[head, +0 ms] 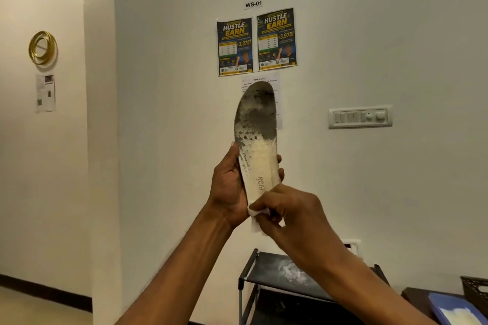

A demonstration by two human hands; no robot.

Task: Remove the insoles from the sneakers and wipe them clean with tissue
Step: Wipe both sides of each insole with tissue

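A white insole (257, 140) stands upright in front of the wall, toe end up, its upper half stained dark grey. My left hand (228, 185) grips its lower part from the left, fingers wrapped behind it. My right hand (287, 208) pinches a folded white tissue (257, 215) against the insole's heel end, covering part of the printed lettering. No sneakers are in view.
A black shoe rack (266, 272) with a white smear on its top shelf stands below my arms. At the bottom right are a blue tray (454, 309) and a dark basket (475, 290). Posters (256, 42) and a switch panel (360, 118) hang on the wall.
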